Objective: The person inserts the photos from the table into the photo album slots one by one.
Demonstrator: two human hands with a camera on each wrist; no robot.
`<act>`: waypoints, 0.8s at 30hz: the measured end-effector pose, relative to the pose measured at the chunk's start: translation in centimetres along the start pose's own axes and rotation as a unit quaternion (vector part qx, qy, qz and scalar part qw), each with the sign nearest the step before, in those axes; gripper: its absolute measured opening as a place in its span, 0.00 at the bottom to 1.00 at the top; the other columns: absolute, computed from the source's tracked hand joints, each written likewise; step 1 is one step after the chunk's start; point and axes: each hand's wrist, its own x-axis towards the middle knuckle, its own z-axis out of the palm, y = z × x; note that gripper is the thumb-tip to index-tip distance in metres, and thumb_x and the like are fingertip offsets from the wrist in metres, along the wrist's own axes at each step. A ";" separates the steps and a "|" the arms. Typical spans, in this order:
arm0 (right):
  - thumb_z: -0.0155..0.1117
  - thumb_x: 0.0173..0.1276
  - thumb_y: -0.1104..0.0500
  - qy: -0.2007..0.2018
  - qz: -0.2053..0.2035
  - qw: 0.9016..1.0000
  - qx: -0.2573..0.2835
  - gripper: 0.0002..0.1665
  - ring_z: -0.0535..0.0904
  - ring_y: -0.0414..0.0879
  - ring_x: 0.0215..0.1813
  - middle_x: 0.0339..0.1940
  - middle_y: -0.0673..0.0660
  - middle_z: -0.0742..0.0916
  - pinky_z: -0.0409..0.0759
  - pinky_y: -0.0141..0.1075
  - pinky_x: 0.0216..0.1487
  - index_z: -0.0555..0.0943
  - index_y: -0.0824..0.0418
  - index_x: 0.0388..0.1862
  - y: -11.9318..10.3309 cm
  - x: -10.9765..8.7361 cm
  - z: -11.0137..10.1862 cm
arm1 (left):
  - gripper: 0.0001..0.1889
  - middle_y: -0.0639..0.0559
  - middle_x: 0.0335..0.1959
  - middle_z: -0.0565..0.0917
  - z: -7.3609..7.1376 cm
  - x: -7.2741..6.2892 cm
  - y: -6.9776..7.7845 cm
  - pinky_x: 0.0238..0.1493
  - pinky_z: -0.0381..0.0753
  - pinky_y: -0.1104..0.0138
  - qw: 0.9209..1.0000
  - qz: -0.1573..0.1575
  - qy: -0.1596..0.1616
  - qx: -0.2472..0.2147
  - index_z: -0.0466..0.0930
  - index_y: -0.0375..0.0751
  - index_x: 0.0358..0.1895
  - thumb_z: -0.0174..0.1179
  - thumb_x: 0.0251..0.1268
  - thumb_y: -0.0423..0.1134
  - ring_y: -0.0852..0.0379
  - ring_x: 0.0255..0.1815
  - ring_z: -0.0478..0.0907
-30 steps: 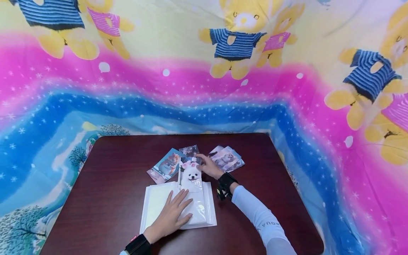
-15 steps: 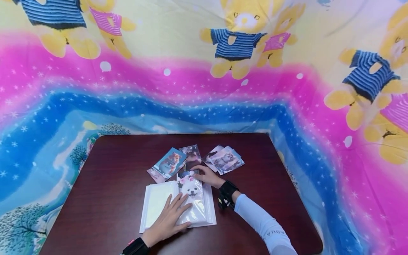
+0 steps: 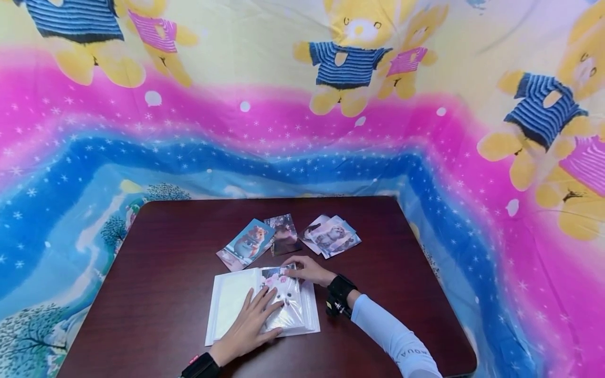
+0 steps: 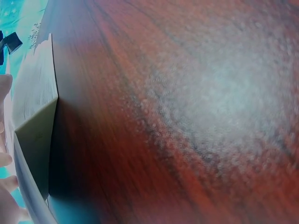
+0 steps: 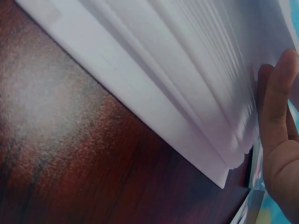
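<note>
An open white photo album [image 3: 231, 302] lies on the table, its stacked page edges visible in both wrist views. A photo [image 3: 280, 286] of a white dog with pink flowers sits almost wholly inside the clear sleeve of the right-hand page. My right hand [image 3: 309, 270] pinches the photo's top edge at the sleeve's mouth; in the right wrist view the thumb and fingers [image 5: 279, 93] are at the far end of the pages. Flat across the album's middle rests my left hand [image 3: 252, 317], fingers spread, fingertips over the sleeve and the dog's lower part.
Beyond the album lie loose animal photos: a hamster picture [image 3: 250, 242] overlapping another at left, a dark one [image 3: 285, 234] in the middle, and an overlapping pile [image 3: 335, 236] at right. The dark red table [image 3: 160, 273] meets a cartoon bear curtain [image 3: 293, 173] behind.
The dog photo has slid down toward me into the sleeve, with my right hand following it. More of the dark photo behind now shows. My left hand has stayed on the album.
</note>
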 end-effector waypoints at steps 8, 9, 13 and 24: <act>0.59 0.75 0.61 0.044 -0.027 0.999 0.000 0.18 0.75 0.42 0.28 0.40 0.59 0.84 0.81 0.46 0.28 0.78 0.66 0.60 -1.0 -0.5 0.8 | 0.32 0.36 0.70 0.68 -0.2 0.1 0.1 0.64 0.54 0.32 1.000 -0.010 0.011 -0.013 0.75 0.41 0.65 0.63 0.64 0.58 0.34 0.71 0.63; 0.58 0.76 0.61 0.056 -0.025 0.998 0.006 0.19 0.76 0.42 0.28 0.40 0.58 0.84 0.81 0.44 0.28 0.76 0.66 0.62 -1.3 -0.7 1.1 | 0.31 0.37 0.70 0.69 -0.4 0.2 0.2 0.64 0.55 0.33 0.999 -0.022 0.017 -0.025 0.75 0.40 0.65 0.62 0.66 0.56 0.35 0.70 0.64; 0.51 0.80 0.58 0.078 -0.025 0.993 0.089 0.23 0.82 0.48 0.31 0.38 0.61 0.84 0.84 0.47 0.30 0.67 0.64 0.69 -3.9 -1.9 2.8 | 0.25 0.39 0.63 0.76 -1.5 1.0 0.1 0.63 0.65 0.41 0.984 -0.111 0.072 -0.118 0.71 0.33 0.66 0.56 0.73 0.43 0.41 0.64 0.72; 0.50 0.80 0.53 -0.033 -0.231 0.925 -0.299 0.23 0.69 0.48 0.69 0.72 0.59 0.72 0.66 0.40 0.68 0.74 0.59 0.68 -6.2 -3.0 10.1 | 0.27 0.26 0.59 0.73 -7.1 2.8 -4.4 0.51 0.76 0.65 0.849 -0.359 0.171 -0.347 0.54 0.28 0.72 0.51 0.77 0.36 0.47 0.55 0.76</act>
